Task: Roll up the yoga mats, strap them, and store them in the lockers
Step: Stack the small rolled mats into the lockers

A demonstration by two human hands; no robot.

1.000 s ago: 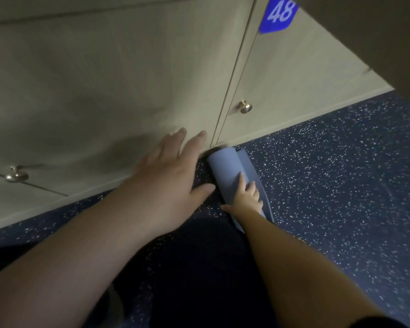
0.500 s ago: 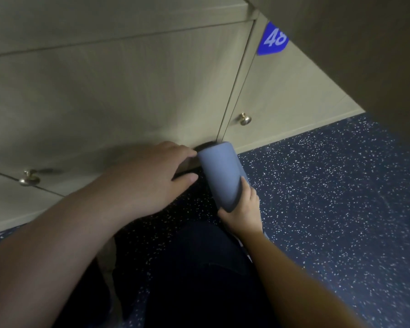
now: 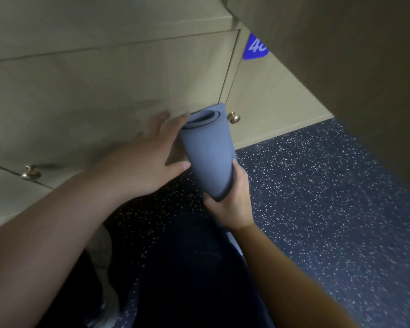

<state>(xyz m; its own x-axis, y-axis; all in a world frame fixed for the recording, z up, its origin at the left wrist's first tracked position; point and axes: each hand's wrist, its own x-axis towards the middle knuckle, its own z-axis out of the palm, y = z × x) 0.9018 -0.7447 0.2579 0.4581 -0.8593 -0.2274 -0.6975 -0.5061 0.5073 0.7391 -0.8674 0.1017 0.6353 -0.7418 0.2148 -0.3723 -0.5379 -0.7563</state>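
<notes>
Right hand [image 3: 230, 204] gripped rolled blue foam yoga mat [image 3: 207, 152]; left hand [image 3: 142, 169] spread, fingers released, alongside. Unstrapped roll risked springing loose.

Right hand [image 3: 230, 204] grips rolled mat [image 3: 207, 152]; left hand [image 3: 145, 162] touches it.

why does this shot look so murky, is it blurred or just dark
Head view: mostly dim, the trousers nearly black; slight motion blur softens the left hand and the number tag; wide-angle bending curves the locker doors; the rolled mat and right hand stay fairly sharp.
</notes>
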